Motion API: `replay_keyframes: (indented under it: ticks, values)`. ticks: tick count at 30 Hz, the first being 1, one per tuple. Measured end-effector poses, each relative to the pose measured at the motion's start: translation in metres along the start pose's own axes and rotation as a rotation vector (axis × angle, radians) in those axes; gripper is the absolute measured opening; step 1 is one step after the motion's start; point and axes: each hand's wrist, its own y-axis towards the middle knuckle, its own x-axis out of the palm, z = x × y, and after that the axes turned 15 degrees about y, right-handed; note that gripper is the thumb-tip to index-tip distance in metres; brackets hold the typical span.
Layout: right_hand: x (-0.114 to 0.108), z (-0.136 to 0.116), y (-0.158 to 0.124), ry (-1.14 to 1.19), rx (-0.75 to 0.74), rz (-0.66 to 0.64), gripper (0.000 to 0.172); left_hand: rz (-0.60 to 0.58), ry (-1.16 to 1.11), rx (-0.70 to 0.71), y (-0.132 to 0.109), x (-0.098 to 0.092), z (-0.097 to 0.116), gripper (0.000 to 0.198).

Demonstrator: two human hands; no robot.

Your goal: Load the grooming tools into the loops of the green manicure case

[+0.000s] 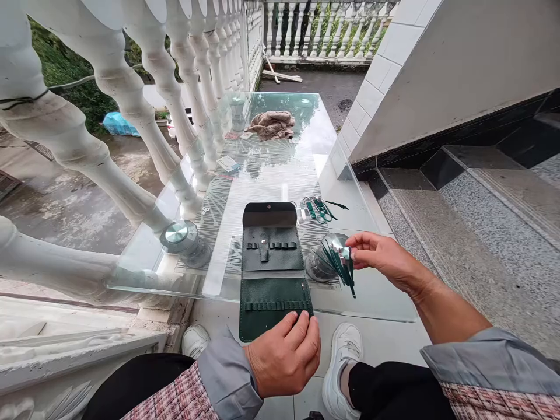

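Note:
A dark green manicure case [275, 289] lies unfolded, its lower flap reaching past the near edge of the glass table [385, 300]. Rows of elastic loops cross it, and one slim metal tool [303, 287] sits at the right of its lower panel. My left hand [289, 353] is closed at the case's lower right corner; its thumb side is partly hidden. With fingers pinched, my right hand [378, 255] grips slim green manicure tools [339, 262] in a fanned bunch right of the case. Exactly which pieces it grips is unclear.
Green-handled clippers and scissors [321, 209] lie beyond the case's right side. A crumpled brown cloth [272, 125] and a small white-blue packet [228, 164] lie farther back. White balusters [153, 76] border the left; stone steps [468, 216] rise at right.

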Motion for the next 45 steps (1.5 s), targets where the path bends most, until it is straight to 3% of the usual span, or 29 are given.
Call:
replay_keyframes:
  ticks: [8, 13, 19, 45]
  values:
    - [0.007, -0.007, -0.004, 0.208, -0.027, 0.079, 0.020, 0.014, 0.000, -0.003, 0.000, -0.001, -0.001, 0.029]
    - [0.045, -0.007, -0.018, 0.258, -0.046, -0.042, 0.021, 0.021, -0.006, 0.014, 0.001, -0.002, -0.002, 0.028]
    - [0.078, 0.002, -0.016, 0.083, -0.057, -0.098, 0.017, 0.018, -0.003, 0.006, 0.000, -0.002, -0.002, 0.027]
    - [0.087, 0.006, -0.007, 0.035, 0.002, -0.150, 0.016, 0.027, 0.010, -0.013, -0.002, 0.000, 0.002, 0.025]
